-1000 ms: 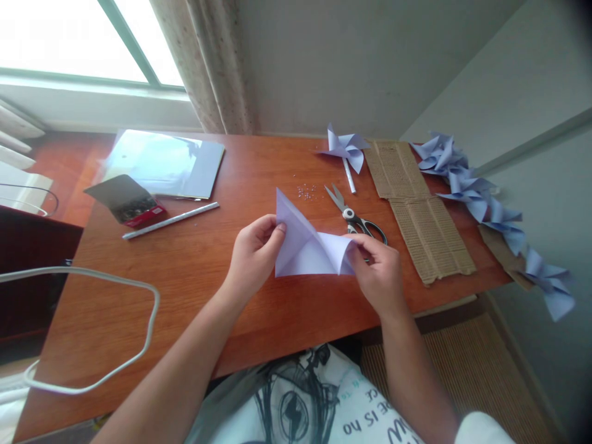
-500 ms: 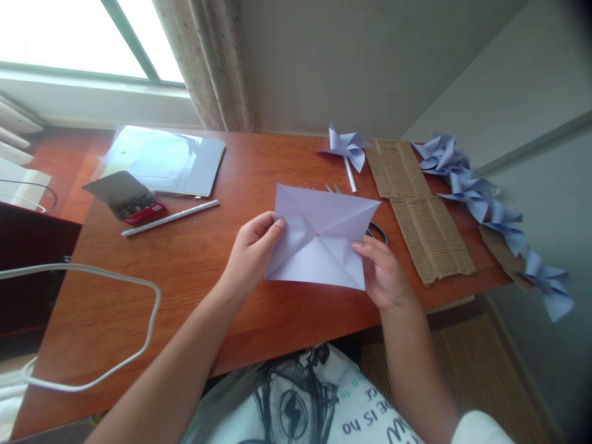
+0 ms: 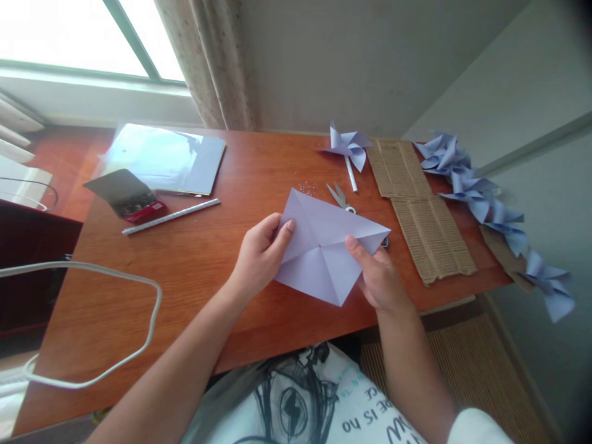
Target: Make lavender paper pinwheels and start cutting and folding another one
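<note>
Head view, left hand (image 3: 259,256) and right hand (image 3: 379,277) gripping creased paper square (image 3: 324,253), one corner pointing toward person

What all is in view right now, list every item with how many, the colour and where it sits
paper sheet: one, pale lilac, creased, unfolded, held over the table's near edge
scissors: one, grey blades, partly hidden behind the sheet
pinwheel on stick: one, lilac, far side of table
pinwheels: several, lilac, along the right wall
corrugated cardboard: brown strips, right side of table
white stick: one, left of centre
paper pad: one, far left
small box: one, red with grey lid, far left
table: one, reddish wood
left hand: holds the sheet's left edge
right hand: holds the sheet's right side
</note>
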`<state>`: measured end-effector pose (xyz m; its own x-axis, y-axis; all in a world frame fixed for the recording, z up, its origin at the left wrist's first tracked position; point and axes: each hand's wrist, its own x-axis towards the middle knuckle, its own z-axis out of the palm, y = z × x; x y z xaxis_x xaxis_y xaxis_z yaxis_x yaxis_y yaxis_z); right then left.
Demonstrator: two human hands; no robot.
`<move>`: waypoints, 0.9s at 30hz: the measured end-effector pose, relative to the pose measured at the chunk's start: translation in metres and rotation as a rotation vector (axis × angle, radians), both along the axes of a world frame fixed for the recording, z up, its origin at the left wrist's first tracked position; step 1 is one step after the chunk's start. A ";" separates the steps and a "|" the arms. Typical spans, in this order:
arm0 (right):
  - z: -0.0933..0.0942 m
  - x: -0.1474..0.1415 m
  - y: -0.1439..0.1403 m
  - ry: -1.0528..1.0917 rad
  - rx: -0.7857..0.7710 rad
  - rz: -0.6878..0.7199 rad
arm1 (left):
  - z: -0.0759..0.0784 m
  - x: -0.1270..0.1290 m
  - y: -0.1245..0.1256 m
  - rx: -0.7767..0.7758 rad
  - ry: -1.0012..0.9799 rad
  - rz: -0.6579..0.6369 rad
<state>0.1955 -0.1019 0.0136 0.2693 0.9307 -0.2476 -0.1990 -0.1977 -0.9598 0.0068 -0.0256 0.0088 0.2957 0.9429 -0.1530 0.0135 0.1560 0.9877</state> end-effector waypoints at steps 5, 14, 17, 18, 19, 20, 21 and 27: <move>0.001 0.000 0.002 0.204 -0.106 -0.064 | 0.004 -0.003 0.002 0.139 0.122 -0.006; 0.004 0.000 0.004 0.247 -0.099 -0.079 | 0.013 -0.006 0.005 -0.081 -0.057 0.003; 0.003 0.001 0.004 0.258 -0.096 -0.068 | 0.012 -0.006 0.005 -0.181 -0.133 -0.019; 0.003 0.002 0.004 0.262 -0.098 -0.067 | 0.012 -0.006 0.004 -0.198 -0.143 -0.024; 0.003 0.002 0.004 0.264 -0.100 -0.070 | 0.012 -0.006 0.004 -0.206 -0.144 -0.024; 0.003 0.002 0.004 0.265 -0.101 -0.074 | 0.011 -0.006 0.004 -0.205 -0.137 -0.021; 0.003 0.001 0.004 0.262 -0.099 -0.080 | 0.011 -0.006 0.004 -0.201 -0.128 -0.018; 0.004 0.000 0.008 0.195 -0.047 -0.135 | 0.012 -0.008 0.007 -0.214 -0.240 -0.027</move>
<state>0.1959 -0.0940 0.0180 0.3335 0.8756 -0.3494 -0.4071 -0.2006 -0.8911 -0.0012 -0.0181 0.0204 0.3714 0.8885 -0.2694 -0.2093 0.3628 0.9081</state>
